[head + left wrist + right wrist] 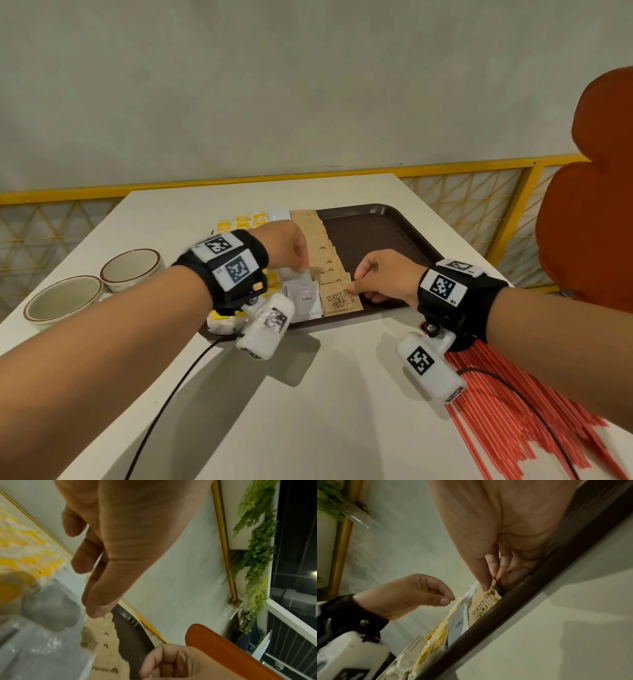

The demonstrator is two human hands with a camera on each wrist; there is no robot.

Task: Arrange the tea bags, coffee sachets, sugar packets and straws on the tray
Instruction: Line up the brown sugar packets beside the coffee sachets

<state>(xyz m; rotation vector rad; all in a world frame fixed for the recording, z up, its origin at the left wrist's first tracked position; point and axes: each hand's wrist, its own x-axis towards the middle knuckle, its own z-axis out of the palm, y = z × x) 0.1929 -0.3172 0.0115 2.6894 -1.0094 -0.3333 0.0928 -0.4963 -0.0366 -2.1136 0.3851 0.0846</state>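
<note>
Your brown tray (383,233) sits on the white worktop (329,394) and holds three columns along its left part: yellow tea bags (245,222), white coffee sachets (305,299) and an overlapped row of brown sugar packets (323,253), too stacked to count exactly. Your right hand (385,274) pinches the corner of the nearest sugar packet (342,301) between thumb and fingers. Your left hand (284,248) hovers over the sachet column, fingers loosely curled, thumb near the fingertips, holding nothing you can see. The red straws (524,421) lie in a loose heap on the worktop beside your right forearm, off the tray. Two empty bowls (99,284) stand together at the left.
</note>
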